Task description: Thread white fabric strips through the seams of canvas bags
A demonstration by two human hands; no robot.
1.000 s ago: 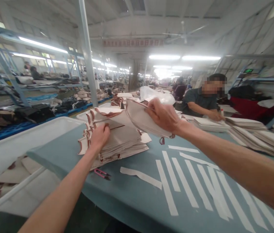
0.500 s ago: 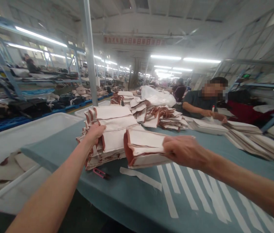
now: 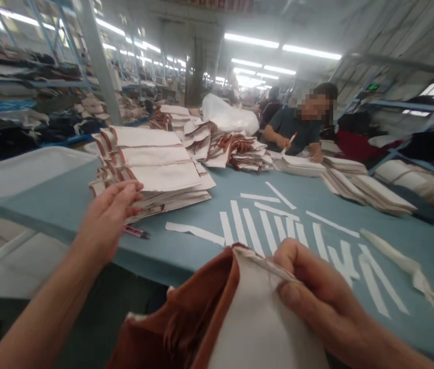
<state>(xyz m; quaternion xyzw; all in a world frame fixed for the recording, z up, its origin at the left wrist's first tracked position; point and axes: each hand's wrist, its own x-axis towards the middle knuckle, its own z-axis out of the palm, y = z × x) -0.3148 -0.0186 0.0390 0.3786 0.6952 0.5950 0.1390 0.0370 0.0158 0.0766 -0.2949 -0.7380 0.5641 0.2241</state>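
Observation:
A white fabric piece with a reddish-brown inside (image 3: 267,312) hangs in front of me, its top edge pinched by my right hand (image 3: 313,292). My left hand (image 3: 113,215) is at the near left corner of a stack of similar white pieces with brown edges (image 3: 155,159). Its fingers are apart and nothing is held in them. Just beside that hand, small pink-handled snips (image 3: 136,232) lie on the blue-green tabletop (image 3: 55,200).
White strips (image 3: 253,230) are scattered mid-table. Behind them sit a loose brown-and-white pile (image 3: 240,151) and a clear plastic bag (image 3: 228,115). A person (image 3: 297,123) holds a pen by flat stacks (image 3: 367,187). A white bin (image 3: 43,161) stands left.
My right hand has brought the fabric piece away from the stack, down and closer to me. My left hand has come off the stack's top edge and opened. The view has tilted lower.

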